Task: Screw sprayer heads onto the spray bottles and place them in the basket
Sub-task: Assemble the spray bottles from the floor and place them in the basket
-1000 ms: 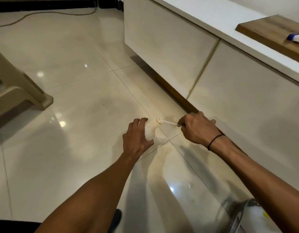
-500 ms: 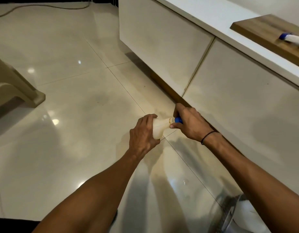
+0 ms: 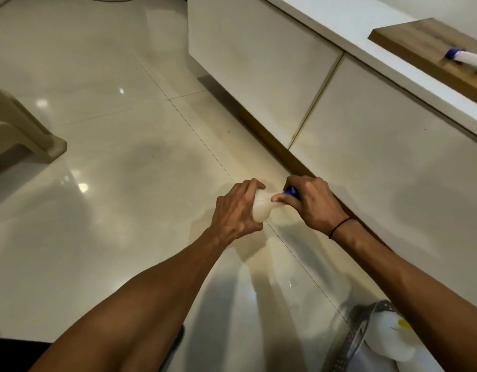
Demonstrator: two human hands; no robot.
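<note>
Where the frame cuts off at lower right, I see a perforated grey basket [image 3: 351, 342] holding what looks like 1 white bottle [image 3: 390, 342]. Above the glossy tiles, my left hand [image 3: 236, 210] grips a translucent spray bottle [image 3: 261, 210]; my right hand [image 3: 312, 202] pinches its blue sprayer head [image 3: 292, 191].

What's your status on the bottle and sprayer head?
Left hand grips translucent white plastic spray bottle. Right hand grips blue sprayer head at bottle's neck. Perforated grey basket at lower right. Nothing in the way.
</note>
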